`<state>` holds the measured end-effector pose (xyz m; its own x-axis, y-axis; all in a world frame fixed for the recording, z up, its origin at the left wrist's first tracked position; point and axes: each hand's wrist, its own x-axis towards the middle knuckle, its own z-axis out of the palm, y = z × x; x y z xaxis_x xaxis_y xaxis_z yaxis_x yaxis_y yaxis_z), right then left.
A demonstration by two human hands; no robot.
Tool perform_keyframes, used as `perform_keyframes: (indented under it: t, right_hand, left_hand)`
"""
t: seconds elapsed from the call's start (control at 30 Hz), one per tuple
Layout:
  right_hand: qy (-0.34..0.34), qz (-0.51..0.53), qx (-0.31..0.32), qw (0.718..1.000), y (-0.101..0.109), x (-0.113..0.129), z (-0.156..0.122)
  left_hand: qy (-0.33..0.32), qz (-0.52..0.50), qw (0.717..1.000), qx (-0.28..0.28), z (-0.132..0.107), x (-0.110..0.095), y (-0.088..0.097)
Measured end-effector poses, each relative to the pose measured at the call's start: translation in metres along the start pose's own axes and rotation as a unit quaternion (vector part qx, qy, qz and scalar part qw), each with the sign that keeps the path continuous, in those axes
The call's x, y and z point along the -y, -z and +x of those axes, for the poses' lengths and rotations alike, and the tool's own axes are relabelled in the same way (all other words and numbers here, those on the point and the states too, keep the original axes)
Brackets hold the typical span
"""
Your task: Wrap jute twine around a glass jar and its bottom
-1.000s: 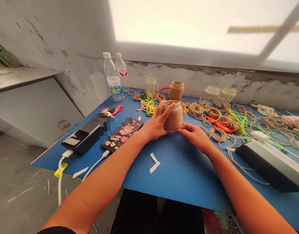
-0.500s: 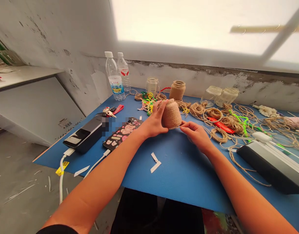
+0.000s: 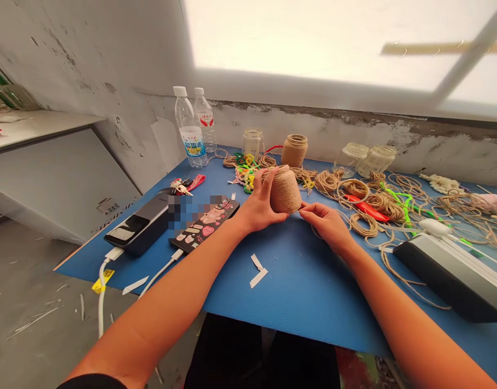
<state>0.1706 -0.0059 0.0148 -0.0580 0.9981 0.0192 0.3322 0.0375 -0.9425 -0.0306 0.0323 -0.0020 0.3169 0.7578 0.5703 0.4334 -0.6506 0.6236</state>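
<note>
My left hand (image 3: pixel 261 202) is shut around a jar wrapped in jute twine (image 3: pixel 286 190), holding it tilted just above the blue table (image 3: pixel 297 286). My right hand (image 3: pixel 325 224) sits beside the jar's lower edge, its fingertips pinching what looks like a thin strand of twine. Beyond them stands a second twine-wrapped jar (image 3: pixel 294 151), upright. Loose twine coils (image 3: pixel 356 189) lie to the right of my right hand.
Bare glass jars (image 3: pixel 252 143) and a coloured pipe-cleaner tangle (image 3: pixel 246 170) stand at the back, near water bottles (image 3: pixel 190 125). A phone (image 3: pixel 203 224) and power bank (image 3: pixel 138 226) lie left; a grey device (image 3: pixel 455 275) sits right. The table's front edge is close.
The wrapped jar has gone from resting upright between my hands to raised and tilted in my left hand. My right fingers have closed together at its lower edge.
</note>
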Motion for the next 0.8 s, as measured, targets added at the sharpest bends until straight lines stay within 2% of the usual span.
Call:
perform_keyframes:
  t: [0.17, 0.5, 0.8]
  right_hand:
    - [0.009, -0.032, -0.003, 0.999, 0.000, -0.004, 0.004]
    - [0.046, -0.145, 0.005, 0.988, 0.007, -0.009, 0.008]
    - [0.072, -0.237, 0.046, 0.968, 0.017, -0.016, 0.011]
  left_hand:
    - [-0.005, 0.007, 1.000, -0.004, -0.001, -0.003, -0.001]
    - [-0.067, 0.016, 0.998, 0.003, -0.004, -0.003, -0.004]
    - [-0.141, 0.034, 0.988, 0.058, -0.007, -0.003, -0.008]
